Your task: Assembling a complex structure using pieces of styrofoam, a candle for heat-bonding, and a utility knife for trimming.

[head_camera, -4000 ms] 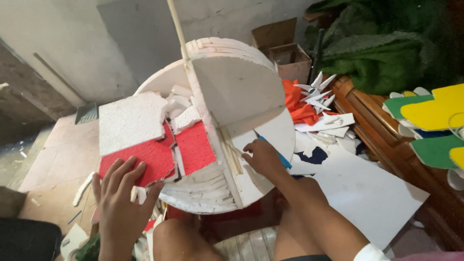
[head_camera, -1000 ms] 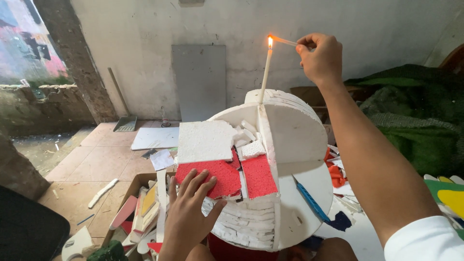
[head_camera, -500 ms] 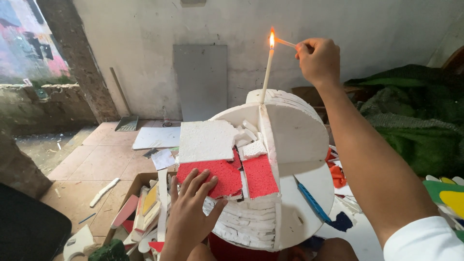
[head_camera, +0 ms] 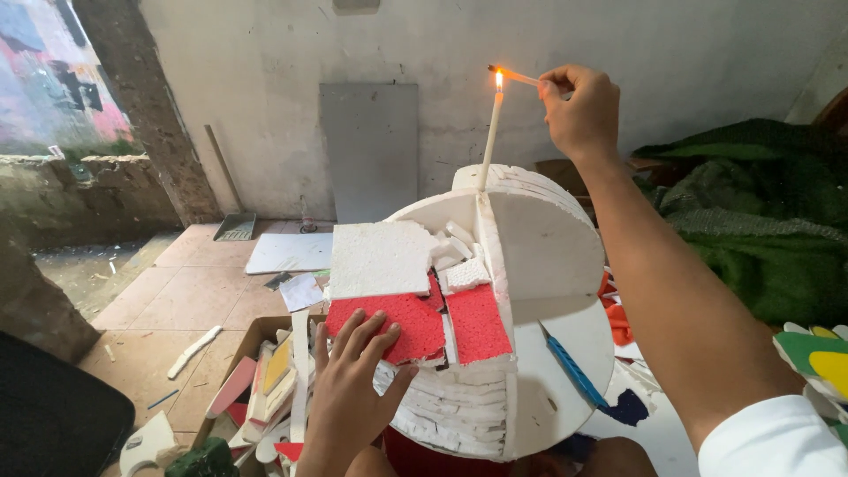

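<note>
A thin white candle [head_camera: 488,132] stands upright out of the top of a round white foam model [head_camera: 530,256], its tip alight, with a burning matchstick [head_camera: 521,78] touching the flame. The right hand [head_camera: 581,110] is raised above the model, its fingers [head_camera: 558,87] pinched on the matchstick's far end, while the left hand [head_camera: 353,389] lies flat with fingers spread and released against the model's lower front, touching a red foam panel [head_camera: 397,322] below a white foam square [head_camera: 380,258]. To the left, a cardboard box [head_camera: 256,340] of coloured scraps sits on the tiled floor [head_camera: 177,300], and a blue strip [head_camera: 574,371] lies on the model's flat base.
</note>
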